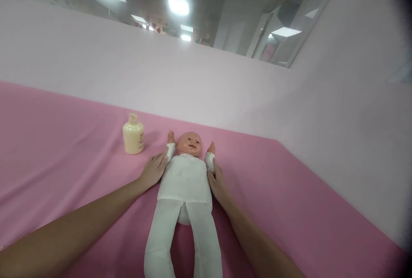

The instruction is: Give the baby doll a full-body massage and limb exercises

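A baby doll (185, 179) in a white top and white trousers lies on its back, head away from me, arms raised beside its head. My left hand (154, 169) is at the doll's arm on the left, its fingers against the white sleeve (171, 151). On the other side, my right hand (219, 182) cups the doll's other arm (210, 161), thumb near the torso and fingers along the outside. Both hands appear to hold the arms lightly; the fingertips are partly hidden. A cream pump bottle (133, 136) stands upright left of the doll, apart from my left hand.
Pink cloth (257, 175) covers the surface under the doll, with folds at the left. Behind it rises a pale wall (193, 84), with a mirror or window (206, 7) above showing bright lights. The surface's edge meets the wall at the right.
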The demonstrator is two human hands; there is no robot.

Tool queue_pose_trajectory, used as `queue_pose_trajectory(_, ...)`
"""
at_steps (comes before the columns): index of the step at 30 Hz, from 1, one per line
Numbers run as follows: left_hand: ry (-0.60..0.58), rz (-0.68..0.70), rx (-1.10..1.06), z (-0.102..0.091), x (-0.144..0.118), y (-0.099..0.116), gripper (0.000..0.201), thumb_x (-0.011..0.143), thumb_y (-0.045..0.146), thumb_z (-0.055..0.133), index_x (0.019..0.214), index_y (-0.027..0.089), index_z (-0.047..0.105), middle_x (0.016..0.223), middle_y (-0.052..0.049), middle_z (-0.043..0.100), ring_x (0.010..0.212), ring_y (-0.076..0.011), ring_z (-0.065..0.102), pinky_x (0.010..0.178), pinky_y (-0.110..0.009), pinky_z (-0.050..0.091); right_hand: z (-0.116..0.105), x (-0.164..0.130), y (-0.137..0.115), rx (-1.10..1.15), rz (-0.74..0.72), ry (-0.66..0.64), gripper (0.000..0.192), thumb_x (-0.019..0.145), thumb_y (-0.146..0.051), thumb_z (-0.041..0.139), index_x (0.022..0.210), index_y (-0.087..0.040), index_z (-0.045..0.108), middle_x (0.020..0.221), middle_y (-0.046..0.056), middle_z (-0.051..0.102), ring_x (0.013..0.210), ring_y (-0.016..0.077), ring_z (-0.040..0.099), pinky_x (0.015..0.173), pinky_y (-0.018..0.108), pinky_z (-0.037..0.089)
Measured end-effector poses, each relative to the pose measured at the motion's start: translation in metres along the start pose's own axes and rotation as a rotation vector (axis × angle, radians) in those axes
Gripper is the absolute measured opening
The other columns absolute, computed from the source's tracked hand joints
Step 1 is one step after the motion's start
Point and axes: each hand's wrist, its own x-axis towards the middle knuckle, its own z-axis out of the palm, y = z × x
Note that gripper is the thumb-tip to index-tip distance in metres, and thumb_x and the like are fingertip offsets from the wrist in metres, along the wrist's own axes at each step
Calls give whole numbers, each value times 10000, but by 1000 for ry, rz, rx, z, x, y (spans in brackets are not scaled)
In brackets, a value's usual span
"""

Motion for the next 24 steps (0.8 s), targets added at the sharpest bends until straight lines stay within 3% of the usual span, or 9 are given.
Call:
queue_pose_trajectory(5, -68, -64, 91, -9, 3, 1, 574, 983, 451, 189, 1438, 214, 448, 1390, -70, 572, 1254, -299, 496, 1076, -467, 323, -2, 1, 1, -80, -2, -2, 655, 909, -428, 372, 1510, -177, 296, 1475, 130, 442, 1380, 276, 381, 1104, 452, 343)
queue_pose_trajectory(10, -58, -27, 101, -12, 2, 1, 554, 964, 492, 250, 1428, 266, 453, 1370, -57, 588, 1216, -313, 521, 1034, -468, 356, -4, 3, 5, -83, -1, 53, 568, 879, -419, 457, 1401, -197, 469, 1334, 138, 579, 1307, 322, 457, 1062, 486, 367)
queue_pose_trajectory(15, -36, -57, 15, -9, 2, -3, 551, 944, 499, 305, 1404, 242, 467, 1169, -96, 679, 1112, -369, 567, 958, -530, 388, -2, 7, 14, 55, -25, 92, 472, 831, -403, 540, 1272, -242, 587, 1176, 114, 668, 1162, 342, 561, 1012, 524, 399)
queue_pose_trajectory(17, -30, -50, -110, -7, 3, -5, 542, 931, 494, 353, 1389, 233, 474, 1188, -99, 669, 1133, -357, 569, 978, -523, 388, -1, 9, 18, 133, -41, 69, 510, 852, -415, 510, 1336, -257, 535, 1267, 93, 632, 1203, 319, 551, 1035, 518, 397)
queue_pose_trajectory(21, 1, -97, -579, -5, 5, -4, 557, 862, 436, 492, 1371, 211, 456, 1336, -98, 590, 1224, -295, 543, 1006, -442, 422, 0, 12, 21, 326, -30, 76, 592, 861, -427, 481, 1433, -284, 424, 1473, 25, 473, 1374, 242, 416, 1134, 473, 345)
queue_pose_trajectory(24, 11, -173, -851, -7, 6, -1, 596, 776, 367, 597, 1330, 194, 462, 1194, -101, 663, 1076, -274, 627, 914, -427, 480, -1, 13, 16, 485, -17, 68, 648, 790, -381, 564, 1420, -277, 448, 1436, 39, 518, 1317, 255, 481, 1115, 476, 378)
